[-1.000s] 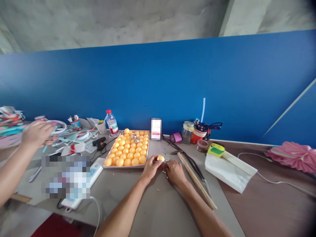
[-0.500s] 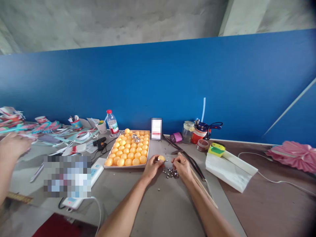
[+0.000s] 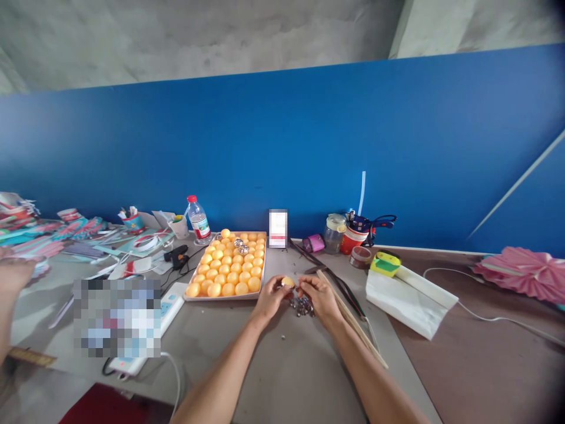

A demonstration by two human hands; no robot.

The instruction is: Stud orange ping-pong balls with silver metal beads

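Observation:
My left hand (image 3: pixel 269 297) is closed around an orange table tennis ball (image 3: pixel 288 282), with some shiny silver bits showing at its side. Close by on the right, my right hand (image 3: pixel 321 295) has its fingertips pinched together near the ball; whatever is in them is too small to make out. Beneath and between both hands lies a small pile of shiny silver pieces (image 3: pixel 303 307) on the grey table (image 3: pixel 282 383). To the left of my left hand, a shallow white tray (image 3: pixel 225 298) holds rows of orange balls, with a few silver-covered ones on top.
A bottle (image 3: pixel 199 224), glue gun (image 3: pixel 176 257) and power strip (image 3: pixel 173 307) stand left. On the right are a jar (image 3: pixel 335 235), red cup (image 3: pixel 353 241), wooden sticks (image 3: pixel 353 321), white sheet (image 3: pixel 406 303) and yellow-green object (image 3: pixel 385 263). Another person's hand (image 3: pixel 15 274) is at far left.
My right hand has moved left and slightly up from beside the silver pile to the ball. My left hand still holds the ball. The other person's hand has shifted left.

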